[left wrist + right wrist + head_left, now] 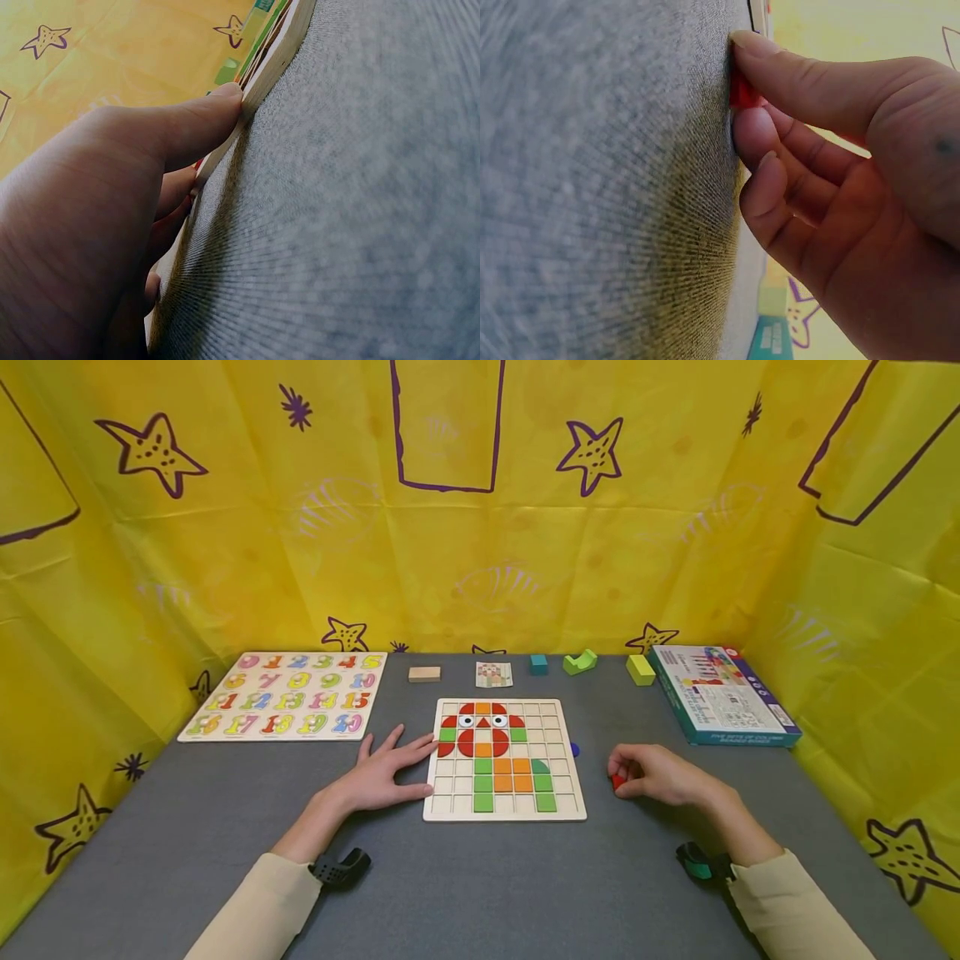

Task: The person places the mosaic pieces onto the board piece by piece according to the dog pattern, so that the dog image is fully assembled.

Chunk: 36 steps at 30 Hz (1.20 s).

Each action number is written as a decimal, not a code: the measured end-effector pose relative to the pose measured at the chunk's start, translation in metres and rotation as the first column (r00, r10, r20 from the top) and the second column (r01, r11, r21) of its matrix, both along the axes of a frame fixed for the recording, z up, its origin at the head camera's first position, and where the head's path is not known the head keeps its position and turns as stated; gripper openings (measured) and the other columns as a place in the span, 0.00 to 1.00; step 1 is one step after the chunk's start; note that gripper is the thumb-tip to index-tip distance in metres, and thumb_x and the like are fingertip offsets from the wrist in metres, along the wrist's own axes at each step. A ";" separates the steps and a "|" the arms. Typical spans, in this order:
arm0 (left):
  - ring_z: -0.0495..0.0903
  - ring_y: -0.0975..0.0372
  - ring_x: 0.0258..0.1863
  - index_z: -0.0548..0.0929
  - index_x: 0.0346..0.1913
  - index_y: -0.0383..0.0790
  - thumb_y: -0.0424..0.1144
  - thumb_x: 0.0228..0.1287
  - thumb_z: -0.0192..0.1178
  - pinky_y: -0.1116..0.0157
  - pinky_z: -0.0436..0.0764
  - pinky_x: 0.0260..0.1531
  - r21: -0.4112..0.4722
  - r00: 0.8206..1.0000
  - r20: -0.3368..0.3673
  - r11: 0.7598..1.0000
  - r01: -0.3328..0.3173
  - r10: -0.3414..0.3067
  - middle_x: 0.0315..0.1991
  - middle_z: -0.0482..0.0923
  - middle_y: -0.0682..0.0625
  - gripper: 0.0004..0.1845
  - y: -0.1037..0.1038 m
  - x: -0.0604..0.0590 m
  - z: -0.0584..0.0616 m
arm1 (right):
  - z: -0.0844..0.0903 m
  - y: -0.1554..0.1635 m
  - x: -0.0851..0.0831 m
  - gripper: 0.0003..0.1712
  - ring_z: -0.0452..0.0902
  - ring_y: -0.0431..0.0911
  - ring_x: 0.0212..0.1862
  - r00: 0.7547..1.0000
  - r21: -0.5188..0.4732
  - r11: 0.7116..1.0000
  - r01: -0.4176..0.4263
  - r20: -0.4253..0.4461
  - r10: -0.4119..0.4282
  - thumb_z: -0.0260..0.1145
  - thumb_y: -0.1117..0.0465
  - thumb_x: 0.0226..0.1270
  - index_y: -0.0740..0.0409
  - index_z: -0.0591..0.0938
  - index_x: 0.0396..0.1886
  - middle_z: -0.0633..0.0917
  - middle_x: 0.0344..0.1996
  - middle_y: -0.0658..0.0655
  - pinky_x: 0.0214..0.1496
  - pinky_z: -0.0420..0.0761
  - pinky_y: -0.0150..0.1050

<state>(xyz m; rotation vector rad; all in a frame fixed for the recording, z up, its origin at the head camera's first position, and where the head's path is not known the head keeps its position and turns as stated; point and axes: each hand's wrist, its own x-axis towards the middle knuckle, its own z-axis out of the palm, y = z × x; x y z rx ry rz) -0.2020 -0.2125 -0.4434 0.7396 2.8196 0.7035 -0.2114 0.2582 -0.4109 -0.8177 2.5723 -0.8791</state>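
Note:
A wooden grid puzzle board [570, 777] lies at the table's middle, partly filled with red, orange and green tiles in an owl-like figure. My left hand [382, 774] lies flat on the grey table, fingers straight, its thumb [202, 124] and fingertips against the board's left edge [262, 75]. To the right of the board my right hand [656, 774] rests on the table with its fingers curled, pinching a small red piece [617, 782] [744, 91] against the surface. A small blue piece [574, 749] lies just beside the board's right edge.
A number puzzle board [288, 695] lies at the back left. Along the back edge lie a wooden block [423, 673], a pattern card [493, 674], a teal block [538, 664], a green arch piece [580, 662] and a yellow-green block [641, 669]. A teal box [720, 693] sits back right. Yellow curtains wall the table.

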 end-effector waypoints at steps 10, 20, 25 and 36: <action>0.37 0.41 0.78 0.65 0.78 0.53 0.68 0.63 0.60 0.31 0.26 0.64 -0.002 1.000 0.003 1.000 -0.003 0.003 0.79 0.55 0.55 0.44 0.000 0.002 0.001 | -0.001 0.002 0.001 0.10 0.75 0.46 0.38 0.999 -0.040 0.999 -0.032 0.011 0.033 0.71 0.62 0.68 0.56 0.82 0.46 0.80 0.34 0.49 0.42 0.77 0.36; 0.36 0.41 0.78 0.65 0.78 0.53 0.68 0.63 0.60 0.31 0.26 0.64 0.001 1.000 0.013 1.000 -0.004 0.004 0.79 0.55 0.55 0.44 0.001 0.000 0.002 | -0.001 0.001 0.002 0.06 0.77 0.47 0.40 0.997 -0.140 0.989 -0.048 0.061 0.057 0.68 0.63 0.71 0.59 0.83 0.44 0.82 0.38 0.52 0.44 0.79 0.37; 0.35 0.41 0.79 0.64 0.78 0.53 0.68 0.63 0.61 0.32 0.25 0.64 -0.001 1.000 0.024 1.000 -0.010 0.010 0.79 0.55 0.55 0.44 0.000 0.000 0.002 | -0.002 -0.001 0.003 0.08 0.78 0.48 0.38 0.988 -0.170 0.984 -0.051 0.132 0.074 0.64 0.66 0.74 0.62 0.84 0.49 0.82 0.40 0.56 0.41 0.81 0.37; 0.35 0.41 0.79 0.64 0.78 0.52 0.68 0.63 0.61 0.32 0.25 0.64 -0.001 1.000 0.021 1.000 -0.003 0.003 0.79 0.55 0.55 0.45 0.000 -0.001 0.001 | -0.006 -0.006 0.001 0.02 0.78 0.48 0.39 0.998 -0.209 0.977 -0.035 0.045 0.045 0.68 0.62 0.72 0.55 0.84 0.41 0.85 0.35 0.52 0.45 0.77 0.35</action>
